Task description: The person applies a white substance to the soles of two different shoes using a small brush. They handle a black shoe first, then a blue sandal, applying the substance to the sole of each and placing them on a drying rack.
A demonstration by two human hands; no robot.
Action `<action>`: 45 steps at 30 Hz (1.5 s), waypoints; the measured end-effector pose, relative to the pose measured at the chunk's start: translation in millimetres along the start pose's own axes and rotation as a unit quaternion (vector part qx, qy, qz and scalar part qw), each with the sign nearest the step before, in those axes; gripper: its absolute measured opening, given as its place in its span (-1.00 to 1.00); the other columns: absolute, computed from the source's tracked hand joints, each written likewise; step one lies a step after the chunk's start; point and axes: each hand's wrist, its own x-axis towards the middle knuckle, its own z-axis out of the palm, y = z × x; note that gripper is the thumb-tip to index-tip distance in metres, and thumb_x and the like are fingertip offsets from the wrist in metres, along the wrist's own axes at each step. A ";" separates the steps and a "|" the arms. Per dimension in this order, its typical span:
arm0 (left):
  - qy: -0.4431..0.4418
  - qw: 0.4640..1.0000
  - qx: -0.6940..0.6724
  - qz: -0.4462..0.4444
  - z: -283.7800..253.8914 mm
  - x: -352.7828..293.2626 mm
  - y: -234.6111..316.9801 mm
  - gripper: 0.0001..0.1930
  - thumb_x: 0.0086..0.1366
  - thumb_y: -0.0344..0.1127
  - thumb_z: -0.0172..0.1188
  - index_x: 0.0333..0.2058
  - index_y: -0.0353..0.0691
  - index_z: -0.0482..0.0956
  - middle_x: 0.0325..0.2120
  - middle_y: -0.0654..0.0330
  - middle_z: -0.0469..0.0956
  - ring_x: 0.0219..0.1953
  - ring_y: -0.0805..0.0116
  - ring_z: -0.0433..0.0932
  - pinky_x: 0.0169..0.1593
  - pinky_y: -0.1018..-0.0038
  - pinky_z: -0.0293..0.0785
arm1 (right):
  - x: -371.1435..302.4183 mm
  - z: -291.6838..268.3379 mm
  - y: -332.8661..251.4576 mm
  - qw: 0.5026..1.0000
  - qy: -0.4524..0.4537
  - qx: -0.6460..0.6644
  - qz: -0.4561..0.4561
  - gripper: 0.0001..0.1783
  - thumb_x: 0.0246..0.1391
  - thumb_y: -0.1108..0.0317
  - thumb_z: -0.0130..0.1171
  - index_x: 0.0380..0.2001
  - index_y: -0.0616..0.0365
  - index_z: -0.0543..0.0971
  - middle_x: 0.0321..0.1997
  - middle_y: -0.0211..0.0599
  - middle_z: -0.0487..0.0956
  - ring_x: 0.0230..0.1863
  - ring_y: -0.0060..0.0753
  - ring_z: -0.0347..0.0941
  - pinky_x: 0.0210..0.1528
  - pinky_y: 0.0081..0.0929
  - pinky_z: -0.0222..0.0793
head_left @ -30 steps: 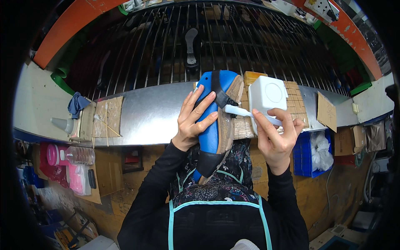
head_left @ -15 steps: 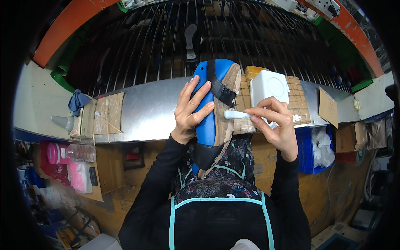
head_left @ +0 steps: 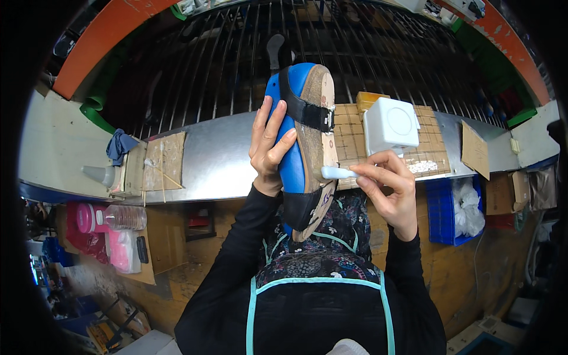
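Observation:
A sandal on a blue shoe last (head_left: 291, 168) stands tilted lengthwise in front of me, with black straps folded over the edge of its tan footbed. My left hand (head_left: 271, 145) is wrapped round its blue left side, thumb and fingers gripping. Between the thumb and fingers of my right hand (head_left: 391, 192) is a small brush (head_left: 338, 173) with a white, coated tip. That tip touches the footbed's lower right edge, just above the lower black strap. Close beyond the right hand, a white square container (head_left: 391, 127) sits on a taped cardboard sheet (head_left: 431, 142).
A metal-topped bench (head_left: 219, 157) runs across, with a barred rack (head_left: 207, 71) behind it. Left lie a cardboard piece (head_left: 164, 168) with thin sticks and a grey cone (head_left: 98, 174). A blue crate (head_left: 441, 216) with white bags hangs below at right.
The sandal has turned so more of its underside shows, and it sits slightly higher. The brush tip has shifted down along the edge toward the lower strap.

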 end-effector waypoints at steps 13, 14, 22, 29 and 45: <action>0.050 0.997 0.051 -0.014 11.3 -2.2 -4.9 -0.52 0.09 -0.24 0.37 -0.06 0.01 0.33 0.13 -0.05 0.42 0.20 -0.20 0.35 0.24 0.00 0.33 | -9.2 7.1 -11.2 0.996 0.062 -0.027 -0.062 -0.74 -0.10 0.46 0.33 -0.25 -0.01 0.72 -0.35 -0.46 0.54 -0.42 -0.51 0.36 -0.25 -0.52 0.13; 0.057 0.997 0.050 -0.012 13.3 -3.1 -5.1 -0.52 0.09 -0.22 0.37 -0.06 -0.01 0.32 0.13 -0.07 0.41 0.20 -0.21 0.34 0.25 0.00 0.32 | -6.6 6.4 -10.0 0.996 0.057 -0.018 -0.072 -0.74 -0.09 0.47 0.33 -0.25 0.00 0.72 -0.35 -0.46 0.54 -0.42 -0.52 0.36 -0.27 -0.52 0.14; 0.080 0.991 -0.055 -0.087 25.2 -16.8 -3.9 -0.42 0.11 -0.29 0.39 -0.01 -0.19 0.20 0.26 -0.22 0.10 0.13 -0.05 0.44 0.07 0.23 0.56 | 18.4 5.1 6.6 0.995 0.050 0.081 0.039 -0.80 0.00 0.45 0.29 -0.24 0.08 0.72 -0.33 -0.36 0.51 -0.41 -0.59 0.38 -0.46 -0.60 0.25; 0.131 0.987 0.022 -0.091 28.9 -11.9 -5.1 -0.41 0.07 -0.06 0.41 -0.06 -0.14 0.27 0.18 -0.23 0.30 0.25 -0.16 0.29 0.29 0.03 0.22 | 25.2 12.8 20.3 0.985 0.100 0.130 0.048 -0.80 0.05 0.51 0.24 -0.22 0.17 0.69 -0.30 -0.37 0.49 -0.37 -0.62 0.40 -0.40 -0.69 0.29; 0.055 0.988 0.131 -0.061 14.7 -7.4 -9.1 -0.51 0.15 -0.08 0.34 -0.01 -0.07 0.38 0.16 -0.14 0.38 0.24 -0.25 0.27 0.27 -0.09 0.18 | -24.2 35.3 -0.8 0.978 0.107 0.155 0.086 -0.77 0.02 0.55 0.26 -0.21 0.19 0.69 -0.29 -0.36 0.48 -0.48 -0.69 0.35 -0.48 -0.73 0.24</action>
